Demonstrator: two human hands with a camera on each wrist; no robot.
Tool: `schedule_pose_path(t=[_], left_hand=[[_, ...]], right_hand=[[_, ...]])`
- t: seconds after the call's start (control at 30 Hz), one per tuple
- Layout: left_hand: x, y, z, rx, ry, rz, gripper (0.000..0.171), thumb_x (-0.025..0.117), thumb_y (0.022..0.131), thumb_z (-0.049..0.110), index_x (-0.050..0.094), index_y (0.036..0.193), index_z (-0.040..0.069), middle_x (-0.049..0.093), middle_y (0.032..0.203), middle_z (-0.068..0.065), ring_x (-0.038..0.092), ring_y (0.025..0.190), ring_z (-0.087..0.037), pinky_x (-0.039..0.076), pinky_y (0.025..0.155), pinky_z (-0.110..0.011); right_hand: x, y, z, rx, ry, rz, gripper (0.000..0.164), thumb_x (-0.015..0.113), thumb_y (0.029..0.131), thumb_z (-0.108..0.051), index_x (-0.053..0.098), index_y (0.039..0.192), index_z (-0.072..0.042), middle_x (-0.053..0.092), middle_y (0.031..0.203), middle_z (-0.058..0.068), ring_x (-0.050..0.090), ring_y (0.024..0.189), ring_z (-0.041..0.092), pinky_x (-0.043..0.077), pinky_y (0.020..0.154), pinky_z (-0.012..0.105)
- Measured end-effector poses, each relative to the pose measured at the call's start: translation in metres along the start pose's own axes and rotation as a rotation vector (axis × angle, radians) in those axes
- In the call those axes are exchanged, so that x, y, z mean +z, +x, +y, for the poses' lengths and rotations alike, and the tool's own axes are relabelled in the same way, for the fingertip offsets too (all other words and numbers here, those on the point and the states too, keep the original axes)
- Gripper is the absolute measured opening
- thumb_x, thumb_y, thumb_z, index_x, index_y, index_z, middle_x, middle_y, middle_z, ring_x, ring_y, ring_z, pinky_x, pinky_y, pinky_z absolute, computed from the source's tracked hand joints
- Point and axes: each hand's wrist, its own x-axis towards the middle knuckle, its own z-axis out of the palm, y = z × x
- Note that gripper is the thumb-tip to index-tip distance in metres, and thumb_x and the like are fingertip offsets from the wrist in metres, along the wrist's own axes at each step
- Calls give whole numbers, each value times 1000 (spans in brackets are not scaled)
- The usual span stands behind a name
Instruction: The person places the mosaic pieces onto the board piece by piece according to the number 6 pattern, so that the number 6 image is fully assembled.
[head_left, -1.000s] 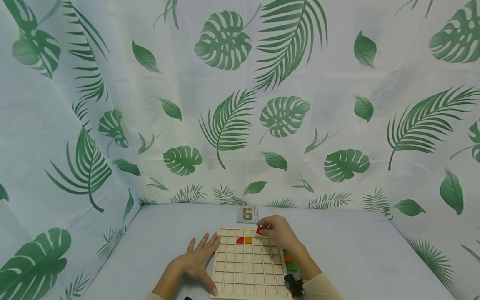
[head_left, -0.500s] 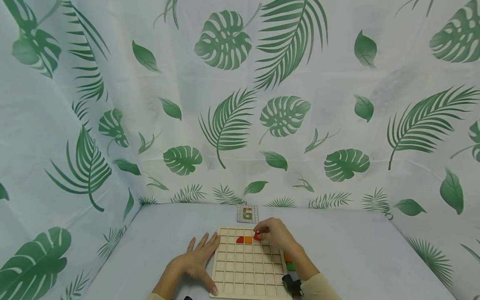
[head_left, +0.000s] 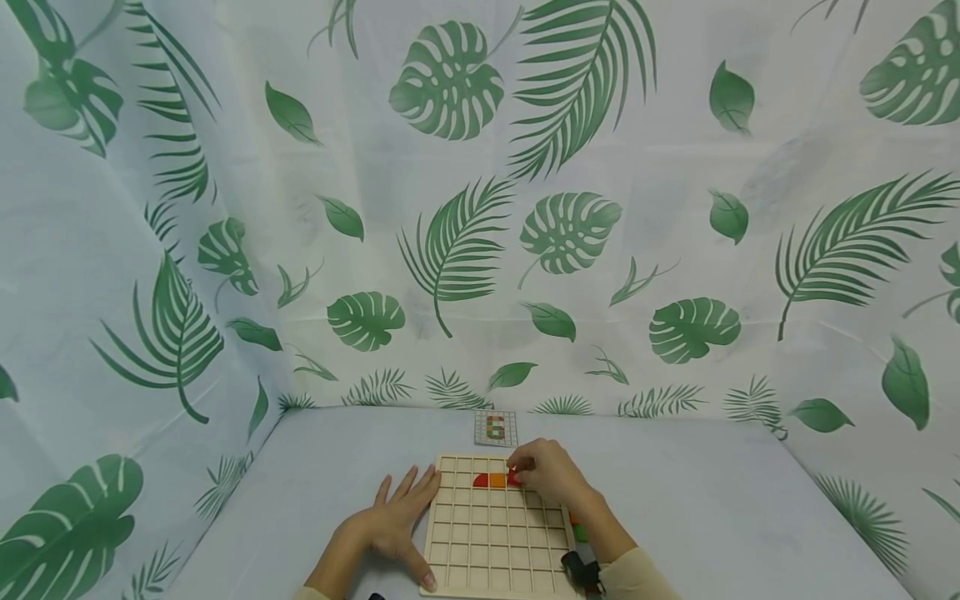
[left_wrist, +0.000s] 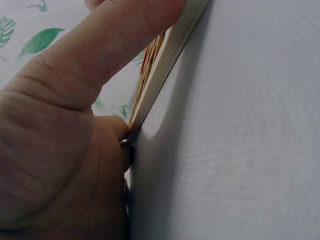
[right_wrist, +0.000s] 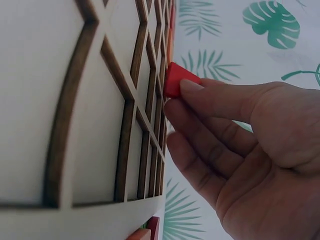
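Board (head_left: 480, 533) at bottom centre of the head view, a pale grid, its right edge partly covered by the right forearm. Left hand (head_left: 393, 525) at lower left of it, fingers spread wide, thumb on the near corner, fingertips at the left edge; the left wrist view cuts off the thumb tip at the top. Right hand (head_left: 555, 475) over the upper right cells, thumb and fingers pinching a red piece (right_wrist: 174, 80). From the head only a sliver of it shows; the right wrist view has it tilted against the grid, shape half covered by the thumb. Cannot tell whether it sits in a cell. Just left of it, in one row: orange tile (head_left: 497, 480), then curved red tile (head_left: 482, 480). Card (head_left: 495, 427) above the board, its coloured pattern too small to read surely. Loose pieces (head_left: 578, 530) right of the board, mostly hidden by the arm, number unclear. Sleeves run off the bottom edge.
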Motion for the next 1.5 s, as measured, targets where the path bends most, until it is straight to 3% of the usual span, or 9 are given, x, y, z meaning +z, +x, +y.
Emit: schedule_pose_path(t=[0.17,0.37,0.8,1.07,1.27,1.5], left_hand=[[-1,0,1,0,-1,1,153,96,55,64,8,168,10,-1,177,-13,-8,162,-41,-11,122,-73],[0,0,1,-3,3,-3,153,95,55,65,7,168,11,-1,177,-13,-8,162,-41,-11,122,-73],[-1,-1,2,0,-8,-7,154,96,55,65,6,168,11,-1,177,-13,-9,162,-41,-11,122,-73],[-2,0,2,-1,2,-9,154,95,55,66,6,168,11,-2,177,-13,-9,162,-41,-11,122,-73],[-1,0,0,7,13,-9,153,94,56,67,6,168,11,-2,176,-13,-9,162,-41,-11,122,-74],[0,0,-1,2,9,-4,154,95,55,66,6,168,11,-2,177,-13,-9,162,-41,-10,122,-73]], right_hand=[[1,0,-1,-13,-31,2,12,80,87,0,78,85,-12,75,79,-5,62,72,6,52,66,30],[2,-1,0,-21,-53,-4,12,81,86,-3,79,84,-15,73,77,-8,59,70,4,50,63,27],[2,-4,0,-42,-70,-30,9,84,84,-4,82,92,-9,76,87,0,64,76,10,54,68,28],[1,-5,-1,-54,-68,-30,7,84,84,-6,83,90,-8,80,93,4,72,88,23,61,75,40],[-6,-5,2,9,-37,-14,18,82,89,-10,81,106,-5,75,96,4,64,81,14,55,67,30],[-23,-8,4,102,0,16,24,80,91,-12,78,114,-5,75,104,7,63,84,14,56,68,31]])
